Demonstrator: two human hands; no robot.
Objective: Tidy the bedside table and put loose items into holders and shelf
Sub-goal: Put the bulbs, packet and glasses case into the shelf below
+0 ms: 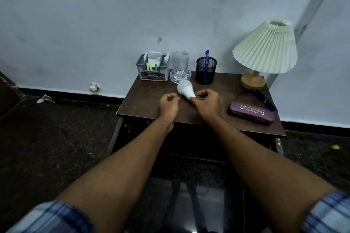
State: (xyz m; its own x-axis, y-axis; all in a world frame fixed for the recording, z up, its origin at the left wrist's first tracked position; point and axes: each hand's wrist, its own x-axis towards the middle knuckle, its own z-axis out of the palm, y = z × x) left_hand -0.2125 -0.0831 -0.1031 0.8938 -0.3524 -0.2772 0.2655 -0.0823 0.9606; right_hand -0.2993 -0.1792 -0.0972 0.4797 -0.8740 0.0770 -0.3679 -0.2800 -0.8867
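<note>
Pale, scuffed wall and dark speckled floor frame a small dark wooden surface (pixel 151 100) set against the wall. Near its middle lies a white light bulb (pixel 185 89) on its side, its narrow base pinched by the fingers of the right hand (pixel 207 103), which is curled closed around that base. The left hand (pixel 168 105) sits just beside it over the surface, loosely fisted and holding nothing that can be seen.

Along the back edge, from left to right, stand a grey organiser box (pixel 152 70) with papers and highlighters, a clear drinking glass (pixel 180 64) on a glass coaster, and a black mesh pen holder (pixel 206 71) with one blue pen (pixel 206 62). At the back right corner stands a lamp (pixel 265 49) with a pleated cream shade. Near the right edge lies a purple spectacle case (pixel 251 114), with blue-framed glasses (pixel 265 98) just behind it.
</note>
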